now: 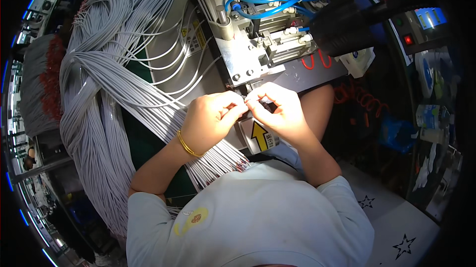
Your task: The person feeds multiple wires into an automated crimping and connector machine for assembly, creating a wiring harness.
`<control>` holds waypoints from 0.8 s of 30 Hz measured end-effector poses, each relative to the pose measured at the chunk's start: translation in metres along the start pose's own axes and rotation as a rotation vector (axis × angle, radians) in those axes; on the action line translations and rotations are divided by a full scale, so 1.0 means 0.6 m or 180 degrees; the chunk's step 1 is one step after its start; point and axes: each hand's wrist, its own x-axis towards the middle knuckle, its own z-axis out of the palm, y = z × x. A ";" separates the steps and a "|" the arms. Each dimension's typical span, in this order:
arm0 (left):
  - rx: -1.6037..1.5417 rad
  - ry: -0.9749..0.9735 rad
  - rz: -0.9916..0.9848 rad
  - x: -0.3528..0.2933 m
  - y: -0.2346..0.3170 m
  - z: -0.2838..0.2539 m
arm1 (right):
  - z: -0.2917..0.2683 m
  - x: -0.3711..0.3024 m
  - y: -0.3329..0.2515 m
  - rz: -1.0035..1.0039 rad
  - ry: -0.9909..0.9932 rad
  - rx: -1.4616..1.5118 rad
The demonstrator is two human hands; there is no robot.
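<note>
My left hand [208, 118], with a yellow band at its wrist, is closed in a pinch. Its fingertips almost meet those of my right hand [281, 113], which is pinched as well. Whatever lies between the fingers is too small and too covered to make out. Both hands are just in front of a metal machine [242, 59] with bolts and cylinders, above a pale block bearing a yellow arrow [258, 136]. Beside my left hand runs a thick bundle of grey cables [144, 93]. Their stripped, reddish ends [242, 164] lie near my shirt.
Several single cables loop toward the machine's left side. Blue air hoses [277, 2] cross its top. A dark lamp-like arm [342, 26] reaches in from the right, near a lit red switch [408, 39]. Red coiled hose [359, 97] hangs at the right. More cables [39, 83] are stacked far left.
</note>
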 end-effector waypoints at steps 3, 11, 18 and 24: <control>-0.0545 0.0085 -0.0243 -0.001 -0.013 0.006 | -0.001 -0.004 -0.008 0.0127 0.0043 -0.0196; -0.0888 -0.0018 -0.0448 -0.005 0.004 0.000 | -0.006 0.015 0.000 -0.0972 0.0065 -0.0656; 0.2082 0.0498 0.1234 0.009 -0.003 -0.022 | -0.005 -0.008 0.063 -0.0417 0.0482 -0.0631; 0.2376 0.0415 0.1139 0.003 -0.016 -0.006 | -0.007 -0.008 0.069 0.0048 0.0367 -0.1115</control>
